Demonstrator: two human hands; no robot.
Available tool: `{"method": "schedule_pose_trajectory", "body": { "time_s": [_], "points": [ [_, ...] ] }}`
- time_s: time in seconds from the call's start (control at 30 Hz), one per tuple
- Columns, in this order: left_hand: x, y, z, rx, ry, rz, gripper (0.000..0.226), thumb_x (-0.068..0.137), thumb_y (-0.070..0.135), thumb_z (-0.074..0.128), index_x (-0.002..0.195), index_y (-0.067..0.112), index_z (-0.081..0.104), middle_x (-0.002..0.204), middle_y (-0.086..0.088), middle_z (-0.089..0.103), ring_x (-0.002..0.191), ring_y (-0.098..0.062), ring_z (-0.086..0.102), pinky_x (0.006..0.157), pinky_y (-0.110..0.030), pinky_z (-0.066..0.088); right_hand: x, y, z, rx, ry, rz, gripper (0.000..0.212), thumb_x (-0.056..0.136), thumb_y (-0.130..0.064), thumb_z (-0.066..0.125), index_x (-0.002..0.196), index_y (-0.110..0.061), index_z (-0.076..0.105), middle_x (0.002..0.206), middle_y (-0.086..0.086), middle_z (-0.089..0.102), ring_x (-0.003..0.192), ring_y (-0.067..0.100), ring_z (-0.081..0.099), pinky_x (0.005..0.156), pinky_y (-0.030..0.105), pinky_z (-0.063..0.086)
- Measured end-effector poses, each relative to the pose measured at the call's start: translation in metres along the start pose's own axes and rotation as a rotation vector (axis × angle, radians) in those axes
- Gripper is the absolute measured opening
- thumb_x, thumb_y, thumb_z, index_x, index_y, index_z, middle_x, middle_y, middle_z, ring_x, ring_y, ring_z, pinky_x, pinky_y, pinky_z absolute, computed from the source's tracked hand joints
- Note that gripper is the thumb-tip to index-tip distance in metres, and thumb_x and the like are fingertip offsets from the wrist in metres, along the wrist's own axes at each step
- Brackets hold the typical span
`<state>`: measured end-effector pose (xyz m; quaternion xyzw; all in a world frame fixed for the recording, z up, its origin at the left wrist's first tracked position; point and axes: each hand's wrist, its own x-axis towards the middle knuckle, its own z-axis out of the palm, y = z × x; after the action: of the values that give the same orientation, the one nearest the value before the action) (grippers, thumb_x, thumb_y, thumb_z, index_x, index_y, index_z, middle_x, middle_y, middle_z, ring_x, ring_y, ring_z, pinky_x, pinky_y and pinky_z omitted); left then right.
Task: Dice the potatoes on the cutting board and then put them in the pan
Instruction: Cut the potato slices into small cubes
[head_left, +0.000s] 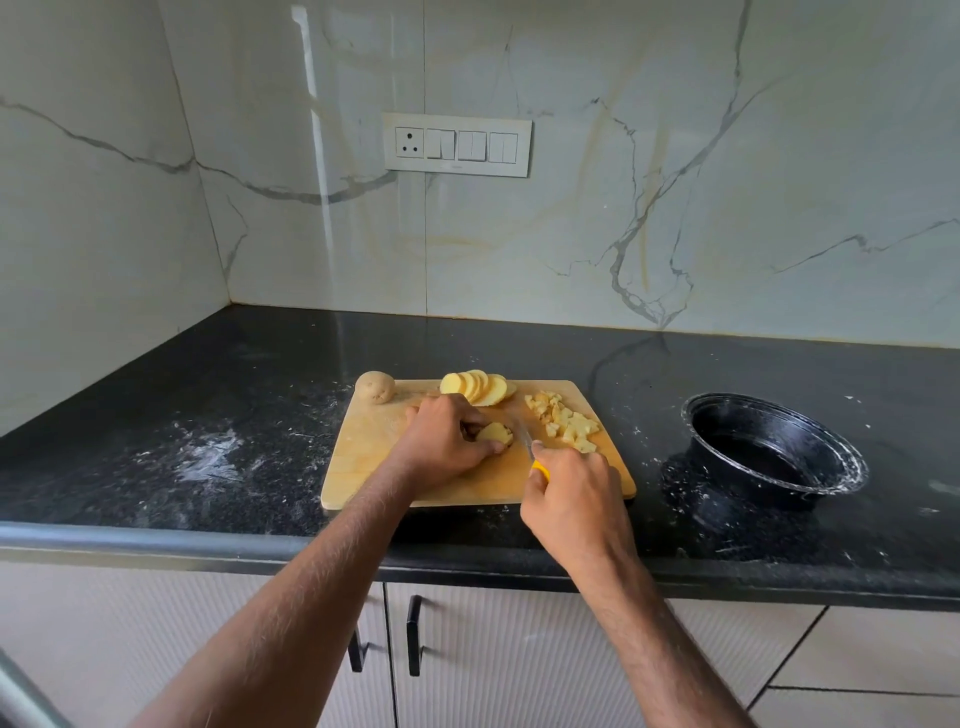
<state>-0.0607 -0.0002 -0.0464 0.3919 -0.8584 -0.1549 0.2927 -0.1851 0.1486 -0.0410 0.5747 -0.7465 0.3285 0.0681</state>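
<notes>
Left hand (448, 436) half-hiding potato slices (495, 433), blade (522, 433) blurred.

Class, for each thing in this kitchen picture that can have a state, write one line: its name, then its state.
whole potato: unpeeled, uncut
potato slices: fanned out, not diced
potato piece: held by left hand
diced potato: heaped on cutting board
knife: gripped by right hand
pan: holds no potato

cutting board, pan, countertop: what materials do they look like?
Cutting board: looks like light wood or bamboo, matte, faint grain lines.
Pan: black, glossy inside, probably coated metal; whitish smears on the rim.
Countertop: dark speckled stone, likely polished granite; it mirrors the wall, with white powder dusted on it.
</notes>
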Motion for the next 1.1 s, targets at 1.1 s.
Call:
{"method": "schedule_pose_trajectory", "body": {
  "time_s": [1.1],
  "points": [
    [0.004, -0.001, 0.008, 0.018, 0.023, -0.072, 0.041, 0.079, 0.046, 0.076, 0.113, 0.022, 0.076, 0.117, 0.006, 0.069, 0.112, -0.018, 0.056, 0.105, -0.052, 0.04, 0.012, -0.011, 0.003, -0.077, -0.168, -0.111, 0.004, 0.095, -0.016, 0.062, 0.096, -0.012, 0.062, 0.076, -0.004, 0.049, 0.064, 0.01, 0.051, 0.048, 0.02, 0.032]
  ]
}}
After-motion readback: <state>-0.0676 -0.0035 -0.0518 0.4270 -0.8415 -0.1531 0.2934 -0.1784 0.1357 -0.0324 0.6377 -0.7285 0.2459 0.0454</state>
